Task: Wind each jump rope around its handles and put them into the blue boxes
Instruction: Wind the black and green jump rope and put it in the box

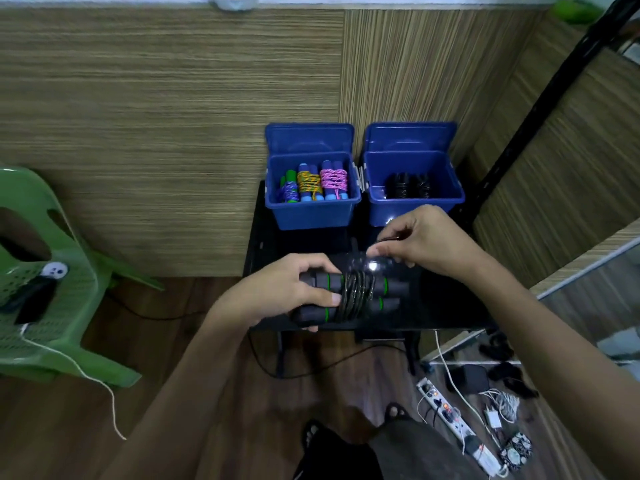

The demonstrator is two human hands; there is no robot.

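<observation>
The black jump rope with green-ringed handles sits low over the near edge of the dark tabletop, its two handles held side by side and several turns of dark cord already looped around their middle. The left hand grips the left ends of the paired handles, fingers wrapped over the top and the thumb pressed against the coils. The right hand hovers just above and to the right of the bundle, fingers pinching the loose end of the cord, which runs down to the wraps.

Behind the hands, at the back of the tabletop, stand two open blue boxes with their lids tipped up against the wood-grain wall. The left blue box holds three wound ropes standing side by side: a purple-corded one with green handles, a yellow-and-orange one and a pink one, both with blue handles. The right blue box holds black wound ropes.

To the left, a green plastic chair stands on the wooden floor with a white string trailing from it. On the floor at the right lies a white power strip among tangled cables and chargers.
</observation>
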